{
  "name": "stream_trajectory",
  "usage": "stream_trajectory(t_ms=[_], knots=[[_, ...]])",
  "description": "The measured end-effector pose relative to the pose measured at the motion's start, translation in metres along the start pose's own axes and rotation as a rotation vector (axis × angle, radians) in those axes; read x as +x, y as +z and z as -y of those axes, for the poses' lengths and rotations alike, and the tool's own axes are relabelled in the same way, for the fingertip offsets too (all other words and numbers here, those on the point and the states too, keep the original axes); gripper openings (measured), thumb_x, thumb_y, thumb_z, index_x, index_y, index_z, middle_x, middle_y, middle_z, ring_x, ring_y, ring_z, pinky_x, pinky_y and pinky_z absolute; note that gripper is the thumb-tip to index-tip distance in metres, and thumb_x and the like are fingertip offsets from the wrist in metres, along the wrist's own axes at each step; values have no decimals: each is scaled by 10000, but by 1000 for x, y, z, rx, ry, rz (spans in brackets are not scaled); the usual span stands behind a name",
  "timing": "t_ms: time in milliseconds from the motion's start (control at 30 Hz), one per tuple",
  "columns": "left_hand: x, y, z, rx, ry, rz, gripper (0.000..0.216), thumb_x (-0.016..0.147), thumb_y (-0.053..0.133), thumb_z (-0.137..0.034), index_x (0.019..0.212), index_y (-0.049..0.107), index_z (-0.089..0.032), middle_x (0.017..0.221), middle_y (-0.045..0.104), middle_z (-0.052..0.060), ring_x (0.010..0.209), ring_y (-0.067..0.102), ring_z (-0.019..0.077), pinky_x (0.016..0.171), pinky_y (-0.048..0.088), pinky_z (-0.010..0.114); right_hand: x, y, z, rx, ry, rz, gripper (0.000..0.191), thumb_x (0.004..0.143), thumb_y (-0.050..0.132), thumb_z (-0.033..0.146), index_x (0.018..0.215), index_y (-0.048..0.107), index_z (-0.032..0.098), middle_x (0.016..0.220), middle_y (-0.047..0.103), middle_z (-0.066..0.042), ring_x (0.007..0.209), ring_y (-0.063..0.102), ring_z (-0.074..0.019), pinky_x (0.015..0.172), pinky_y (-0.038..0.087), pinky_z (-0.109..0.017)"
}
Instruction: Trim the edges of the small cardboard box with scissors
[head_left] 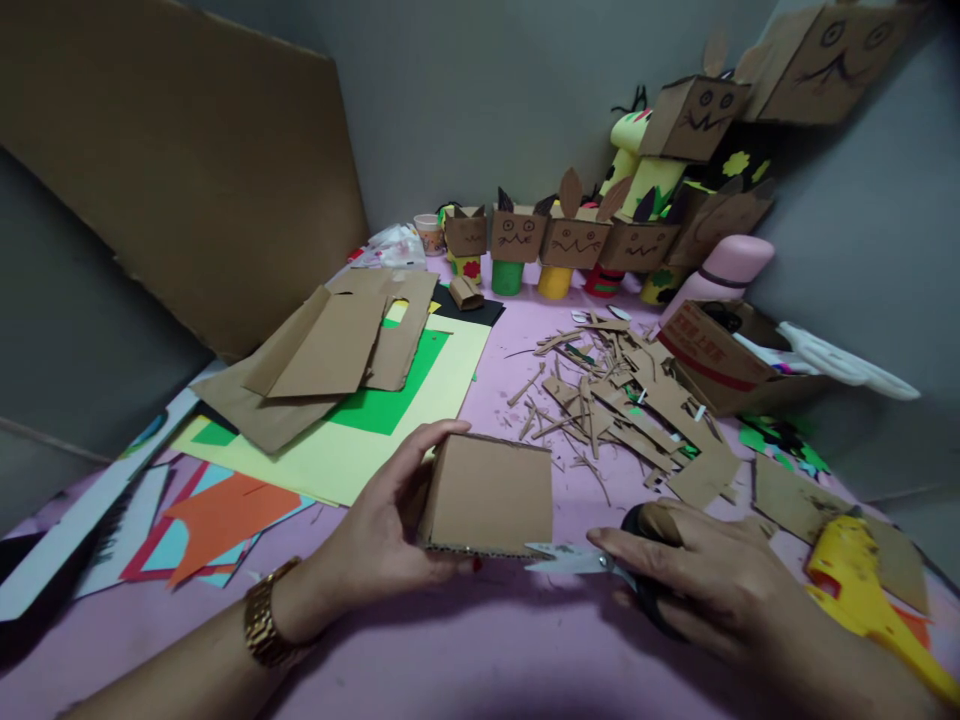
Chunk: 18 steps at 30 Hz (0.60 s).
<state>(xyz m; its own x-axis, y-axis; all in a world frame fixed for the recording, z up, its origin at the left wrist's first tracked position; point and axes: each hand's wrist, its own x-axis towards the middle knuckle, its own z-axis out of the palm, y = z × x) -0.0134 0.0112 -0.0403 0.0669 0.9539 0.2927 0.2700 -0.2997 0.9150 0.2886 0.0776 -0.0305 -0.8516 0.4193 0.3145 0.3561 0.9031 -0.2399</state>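
My left hand [390, 515] grips a small cardboard box [491, 495] by its left side, fingers wrapped round behind and below. A plain brown face of the box is turned up toward me. In my right hand [697, 575] is a pair of scissors [574, 558] with dark handles. The slightly parted blades touch the box's lower right edge, where the corrugated layer shows. Beyond the box, toward the right, lies a heap of cardboard scraps [622, 400].
A yellow glue gun [847, 570] rests at the right. Behind stand several cardboard animal heads [517, 232] on coloured tubes, beside a pink bottle [724, 270] and an open carton [709, 350]. Cardboard sheets [330, 340] cover coloured paper [405, 385] at the left, near orange paper [225, 515].
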Motion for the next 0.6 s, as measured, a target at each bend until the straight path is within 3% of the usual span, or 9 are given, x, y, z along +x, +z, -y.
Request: stream_trajectory(t_ms=[400, 600], knots=[[1, -2, 1, -26, -32, 15, 845, 594, 840, -389, 1321, 410, -416, 1222, 583, 44, 1073, 604, 269, 873, 519, 374, 4, 4, 0, -133, -87, -27, 322, 929, 513, 277, 1248, 506, 240, 776, 600, -33, 614, 547, -157, 492, 391, -241], [2, 0, -1, 25, -8, 21, 855, 566, 854, -361, 1307, 430, -394, 1235, 547, 55, 1101, 573, 293, 927, 493, 421, 2, 8, 2, -145, -51, 21, 344, 904, 449, 169, 1237, 493, 242, 802, 571, -48, 610, 535, -153, 499, 399, -232]])
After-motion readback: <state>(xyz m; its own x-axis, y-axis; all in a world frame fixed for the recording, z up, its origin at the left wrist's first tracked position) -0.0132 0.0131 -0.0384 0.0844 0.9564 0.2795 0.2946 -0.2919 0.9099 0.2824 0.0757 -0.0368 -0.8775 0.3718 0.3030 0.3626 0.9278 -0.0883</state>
